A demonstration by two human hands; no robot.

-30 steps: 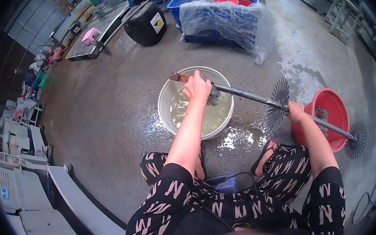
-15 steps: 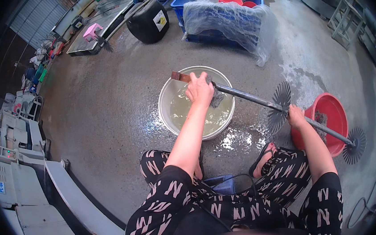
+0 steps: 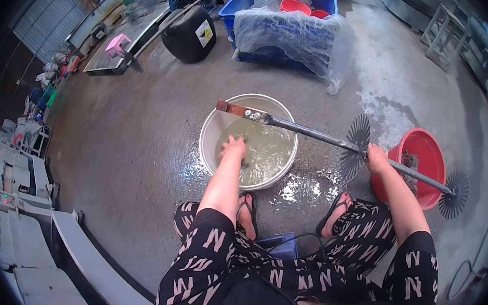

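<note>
One long metal rod (image 3: pixel 312 132), held in both hands half a second ago, now has only the right hand (image 3: pixel 377 158) clamped on it, so I judge that grip alone steadies it. I see it stretched above the white bucket (image 3: pixel 210 139) and over the red bucket (image 3: pixel 435 162) on the right, its long axis running far left to near right, brown end (image 3: pixel 231 108) pointing far left. The left hand (image 3: pixel 233 149) has dropped into the white bucket, fingers apart; whether they hold anything underwater, I can't tell.
</note>
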